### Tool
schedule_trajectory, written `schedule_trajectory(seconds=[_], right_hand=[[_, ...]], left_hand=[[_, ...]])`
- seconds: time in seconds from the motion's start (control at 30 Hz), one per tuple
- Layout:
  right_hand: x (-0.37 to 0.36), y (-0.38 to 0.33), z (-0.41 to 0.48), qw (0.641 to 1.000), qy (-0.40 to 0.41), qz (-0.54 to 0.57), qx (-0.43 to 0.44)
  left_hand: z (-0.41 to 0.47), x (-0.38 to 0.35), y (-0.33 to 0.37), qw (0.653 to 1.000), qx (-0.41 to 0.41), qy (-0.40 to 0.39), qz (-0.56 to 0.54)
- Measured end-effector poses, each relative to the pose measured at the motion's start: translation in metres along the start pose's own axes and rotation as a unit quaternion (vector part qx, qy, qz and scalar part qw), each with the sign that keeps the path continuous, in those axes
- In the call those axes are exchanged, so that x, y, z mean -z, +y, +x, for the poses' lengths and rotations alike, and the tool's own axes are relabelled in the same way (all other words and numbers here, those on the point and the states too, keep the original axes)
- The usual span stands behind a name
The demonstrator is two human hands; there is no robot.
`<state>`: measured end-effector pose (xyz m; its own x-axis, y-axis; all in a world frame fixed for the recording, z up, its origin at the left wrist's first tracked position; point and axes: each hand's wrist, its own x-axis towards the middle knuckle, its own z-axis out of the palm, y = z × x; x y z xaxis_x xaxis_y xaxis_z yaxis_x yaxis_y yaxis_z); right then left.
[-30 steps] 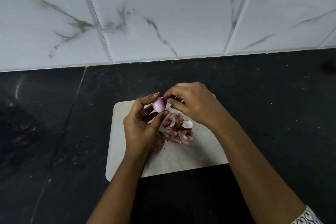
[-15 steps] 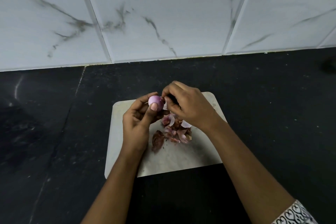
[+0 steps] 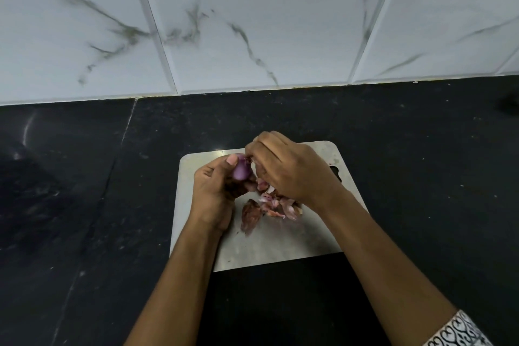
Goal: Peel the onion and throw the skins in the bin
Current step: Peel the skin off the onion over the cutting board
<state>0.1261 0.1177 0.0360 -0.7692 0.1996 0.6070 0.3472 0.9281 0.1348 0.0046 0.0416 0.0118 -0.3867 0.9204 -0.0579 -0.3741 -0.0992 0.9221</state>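
Note:
A small purple onion [image 3: 242, 170] is held above a pale cutting board [image 3: 269, 244]. My left hand [image 3: 216, 191] grips it between thumb and fingers, thumb on top. My right hand [image 3: 289, 171] is curled over the onion's right end, fingertips pinching at the skin there. A heap of pink and brown onion skins [image 3: 271, 208] lies on the board just below both hands, partly hidden by my right wrist. No bin is in view.
The board sits on a black stone counter [image 3: 84, 205] that runs back to a white marble-tiled wall [image 3: 252, 22]. A dark slot handle [image 3: 335, 173] shows at the board's right edge. A blurred dark object [image 3: 509, 104] sits at the far right.
My left hand has turned the onion so the thumb lies on top. My right hand has moved over the onion's end. The view has shifted slightly.

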Motion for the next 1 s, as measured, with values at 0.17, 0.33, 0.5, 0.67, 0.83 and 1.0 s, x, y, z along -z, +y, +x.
schedule_trajectory(seconds=[0.17,0.33,0.5,0.67,0.83,1.0], right_hand=[[-0.007,-0.005,-0.002,0.999,0.021,0.027,-0.042],[-0.009,-0.014,0.000,0.984,0.055,0.120,-0.123],[-0.012,-0.022,0.004,0.964,0.055,0.168,-0.201],[0.025,0.028,0.002,0.873,0.131,0.269,-0.386],[0.042,0.025,0.007,0.883,-0.205,0.270,-0.326],[0.041,0.018,0.009,0.863,-0.143,0.312,-0.369]], left_hand=[[0.003,0.003,0.001,1.000,0.018,-0.018,-0.003],[0.004,0.003,0.002,0.999,0.026,-0.032,-0.017],[0.005,0.005,0.000,0.999,0.030,-0.030,-0.030],[0.000,0.005,-0.004,0.998,0.028,-0.028,-0.039],[0.002,0.000,-0.004,0.999,0.005,-0.030,-0.034],[-0.001,-0.002,-0.004,0.999,-0.045,-0.020,0.016]])
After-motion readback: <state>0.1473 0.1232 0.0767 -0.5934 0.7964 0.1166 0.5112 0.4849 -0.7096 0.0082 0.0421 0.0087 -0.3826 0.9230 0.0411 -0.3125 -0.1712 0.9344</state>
